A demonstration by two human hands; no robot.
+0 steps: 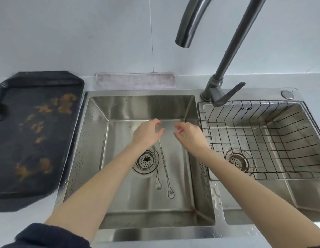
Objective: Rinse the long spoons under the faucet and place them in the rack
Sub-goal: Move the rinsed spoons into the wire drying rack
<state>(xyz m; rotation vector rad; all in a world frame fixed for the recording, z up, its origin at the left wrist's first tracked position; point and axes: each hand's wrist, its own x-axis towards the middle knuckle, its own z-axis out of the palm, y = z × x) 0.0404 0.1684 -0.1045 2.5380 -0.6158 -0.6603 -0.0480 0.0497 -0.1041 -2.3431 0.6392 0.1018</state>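
Two long thin metal spoons [164, 169] with twisted handles lie side by side on the floor of the left sink basin [119, 194], bowls toward me, just right of the drain [146, 161]. Their upper handle ends are hidden beneath my left hand [146, 134], which hovers over them with fingers curled and apart. My right hand [189, 136] is beside it, fingers also apart and holding nothing. The faucet spout [183, 38] hangs above and behind the hands; no water runs. The wire rack [263, 122] sits in the right basin with nothing in it.
A black tray [39, 131] with brown stains lies on the counter to the left. A folded grey cloth [136, 81] sits behind the sink. The faucet lever [227, 93] points right over the rack's corner. Water drops dot the sink rim.
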